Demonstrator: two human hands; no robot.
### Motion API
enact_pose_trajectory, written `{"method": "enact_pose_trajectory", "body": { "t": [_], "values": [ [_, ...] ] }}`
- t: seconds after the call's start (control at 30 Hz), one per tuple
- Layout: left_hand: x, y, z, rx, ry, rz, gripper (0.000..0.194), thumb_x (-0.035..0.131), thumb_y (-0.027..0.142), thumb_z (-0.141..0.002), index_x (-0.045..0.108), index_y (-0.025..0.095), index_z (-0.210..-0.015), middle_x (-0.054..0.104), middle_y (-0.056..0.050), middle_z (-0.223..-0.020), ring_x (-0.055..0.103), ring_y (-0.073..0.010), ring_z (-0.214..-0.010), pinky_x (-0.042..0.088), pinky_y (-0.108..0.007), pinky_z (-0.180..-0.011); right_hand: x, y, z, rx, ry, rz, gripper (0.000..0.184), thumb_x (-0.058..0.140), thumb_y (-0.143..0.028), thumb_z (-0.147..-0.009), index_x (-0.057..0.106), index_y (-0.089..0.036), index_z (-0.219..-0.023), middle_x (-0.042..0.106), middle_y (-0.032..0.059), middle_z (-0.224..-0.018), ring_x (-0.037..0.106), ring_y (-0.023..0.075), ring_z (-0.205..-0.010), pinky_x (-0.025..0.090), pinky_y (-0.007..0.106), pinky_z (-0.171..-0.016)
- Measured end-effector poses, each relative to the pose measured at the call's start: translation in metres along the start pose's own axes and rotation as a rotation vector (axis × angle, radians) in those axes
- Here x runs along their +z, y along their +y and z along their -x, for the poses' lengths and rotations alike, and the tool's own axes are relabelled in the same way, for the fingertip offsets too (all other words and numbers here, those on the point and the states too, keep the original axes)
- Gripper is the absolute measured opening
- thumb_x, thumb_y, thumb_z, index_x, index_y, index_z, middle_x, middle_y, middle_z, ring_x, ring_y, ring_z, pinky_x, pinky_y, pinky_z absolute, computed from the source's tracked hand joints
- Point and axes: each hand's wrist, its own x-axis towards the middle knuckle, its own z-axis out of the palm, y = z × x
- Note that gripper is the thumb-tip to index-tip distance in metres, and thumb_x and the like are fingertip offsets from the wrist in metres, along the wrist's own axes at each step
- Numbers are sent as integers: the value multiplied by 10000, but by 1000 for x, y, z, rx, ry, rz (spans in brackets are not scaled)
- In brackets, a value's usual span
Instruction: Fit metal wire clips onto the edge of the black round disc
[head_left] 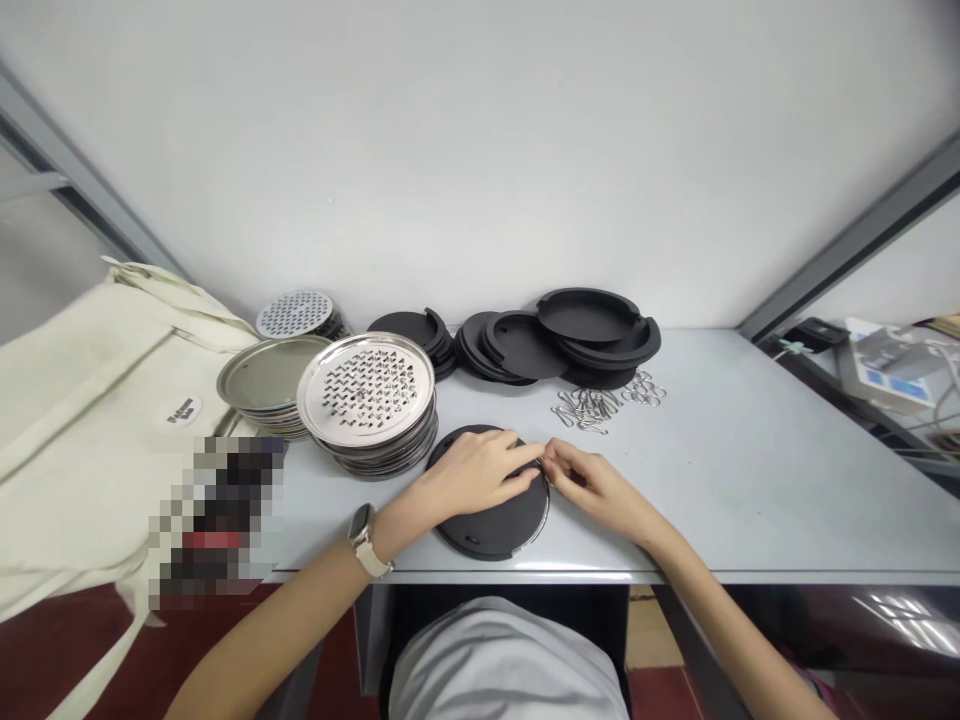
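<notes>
Your left hand (484, 468) lies palm-down on the black disc (491, 525); your right hand (589, 482) meets it at the rim. Whether either grips anything cannot be told. Disc: flat near the front of the bench (750, 460), beside stacked grater plates (367, 388).

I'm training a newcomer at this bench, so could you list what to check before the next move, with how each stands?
1. Black disc lying on the table: ok, near its front edge.
2. Left hand over the disc: ok.
3. Right hand at the disc's right edge: ok, its fingers meeting the left hand's.
4. Any small part in the grip of either hand: cannot tell, too hidden.
5. Metal clips sorted: not ok, in a loose heap.
6. Room on the disc's left: not ok, I'd say; the stack of perforated metal discs stands close by.
</notes>
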Motion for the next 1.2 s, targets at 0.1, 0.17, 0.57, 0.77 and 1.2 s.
{"method": "enact_pose_trajectory", "body": {
  "t": [0.1, 0.17, 0.57, 0.77, 1.2],
  "values": [
    [1, -1, 0, 12, 6, -15, 254, 397, 353, -976, 549, 247, -1150, 602, -25, -895, 623, -178, -819, 453, -268, -699, 1, -1, 0, 15, 6, 23, 250, 385, -381, -963, 421, -218, -776, 362, -65, -599, 337, 115, -555, 285, 233, -535],
    [1, -1, 0, 12, 11, -13, 252, 394, 357, -977, 558, 234, -1124, 601, -25, -886, 621, -177, -812, 450, -269, -694, 1, -2, -1, 20, 15, 33, 257, 378, -385, -968, 436, -216, -783, 369, -64, -598, 343, 115, -556, 292, 235, -541],
    [0, -1, 0, 17, 7, -5, 244, 396, 359, -975, 528, 222, -1129, 605, -27, -889, 623, -181, -813, 450, -270, -696, -1, 0, 0, 12, -12, 53, 314, 370, -412, -981, 396, -208, -744, 361, -58, -614, 347, 110, -569, 294, 238, -548],
    [0, -1, 0, 13, -12, -14, 247, 387, 362, -979, 521, 223, -1133, 614, -33, -908, 628, -184, -820, 459, -272, -697, -2, 2, -1, -5, -47, 55, 349, 352, -427, -985, 396, -196, -726, 363, -49, -640, 354, 110, -596, 288, 237, -562],
    [1, 0, -1, -60, 11, 12, 221, 469, 393, -924, 498, 186, -853, 600, -26, -849, 603, -177, -712, 410, -280, -611, -1, -2, -1, 18, -52, 39, 370, 358, -426, -980, 331, -203, -686, 314, -55, -629, 321, 105, -582, 263, 232, -546]
  ]
}}
